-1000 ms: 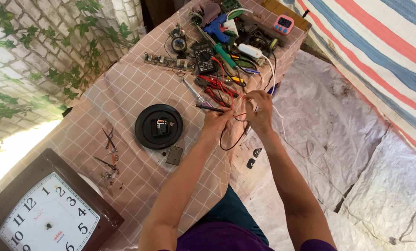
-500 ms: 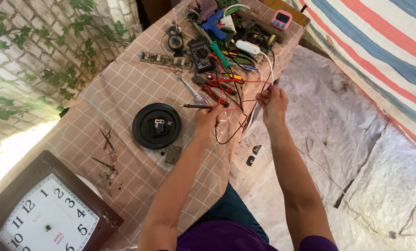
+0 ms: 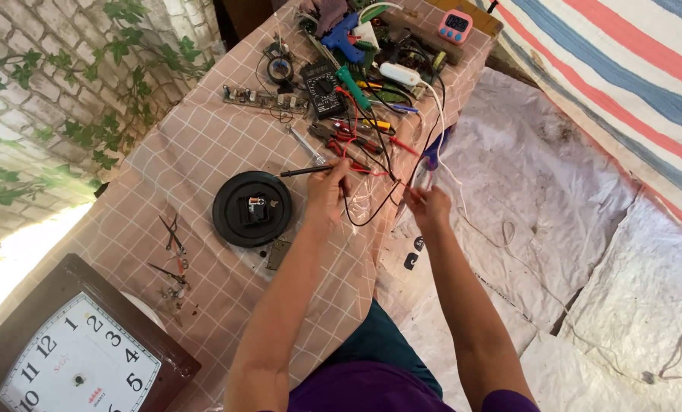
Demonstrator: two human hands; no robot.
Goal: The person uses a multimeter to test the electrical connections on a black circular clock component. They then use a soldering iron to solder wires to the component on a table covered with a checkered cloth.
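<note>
My left hand (image 3: 327, 187) grips a black test probe (image 3: 301, 172) whose tip points left, just above a round black clock back (image 3: 251, 208) lying on the checked tablecloth (image 3: 196, 145). At the table's right edge, my right hand (image 3: 426, 204) pinches thin red and black leads (image 3: 367, 200) that loop between both hands. The leads run up towards a black multimeter (image 3: 325, 88). A small brass-coloured part (image 3: 277, 253) lies just below the black disc.
A dark-framed wall clock (image 3: 74, 358) lies at the lower left, with loose clock hands (image 3: 171, 248) beside it. Pliers, screwdrivers, a circuit board (image 3: 261, 98), a blue glue gun (image 3: 345, 34), a white adapter (image 3: 398, 74) and a pink timer (image 3: 455, 27) crowd the far end. White sheeting (image 3: 554, 198) covers the ground.
My right hand swung out to the upper right, then came back down towards the table edge with the leads. My left hand keeps the probe and has shifted slightly left.
</note>
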